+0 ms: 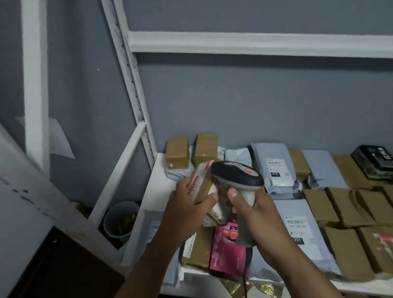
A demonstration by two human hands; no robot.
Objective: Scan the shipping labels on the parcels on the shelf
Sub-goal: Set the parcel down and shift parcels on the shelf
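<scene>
The left hand [185, 211] grips a small brown box [201, 187] with a red-and-white label, fingers curled round its near side, lifted above the left end of the shelf [154, 193]. The right hand [254, 218] is wrapped round the handle of the scanner [236, 176], thumb up along the grip; its black head lies touching the box, at the box's 3 o'clock. A cable [246, 275] hangs from the handle toward 6 o'clock. Below the hands lies a pink packet [224, 251]. Grey mailers [275, 164] with labels lie at 2 o'clock of the scanner, and brown parcels [373, 207] fill the shelf's right side.
</scene>
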